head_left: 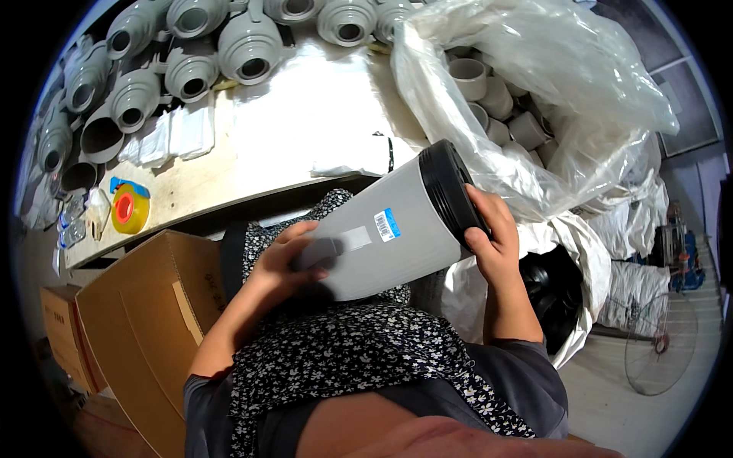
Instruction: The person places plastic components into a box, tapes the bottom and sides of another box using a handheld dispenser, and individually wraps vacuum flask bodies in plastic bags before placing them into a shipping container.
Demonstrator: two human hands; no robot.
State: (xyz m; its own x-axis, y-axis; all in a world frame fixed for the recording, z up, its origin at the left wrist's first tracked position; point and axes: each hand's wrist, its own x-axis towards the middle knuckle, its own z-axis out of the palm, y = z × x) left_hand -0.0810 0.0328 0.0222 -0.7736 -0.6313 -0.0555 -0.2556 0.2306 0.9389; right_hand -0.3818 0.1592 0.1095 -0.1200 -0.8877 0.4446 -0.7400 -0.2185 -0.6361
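Across my lap lies a tapered grey plastic bin (405, 263), tilted, its wide end up to the right. A black ribbed collar (444, 191) with a dark top closes that end. A small blue-and-white barcode label (386, 225) and a clear patch (355, 239) sit on its side. My left hand (279, 263) is curled round the narrow lower end, thumb and fingers against the wall. With its thumb and fingers, my right hand (495, 233) grips the edge of the black collar. The underside of the bin is hidden.
Several grey tapered pieces (250, 53) line the table's (172, 192) far left. Yellow tape (130, 210) lies near its edge. A large clear bag (527, 172) holds grey cups; below it, a white sack (588, 294) holds black parts. A cardboard box (141, 298) stands left, a fan (661, 343) right.
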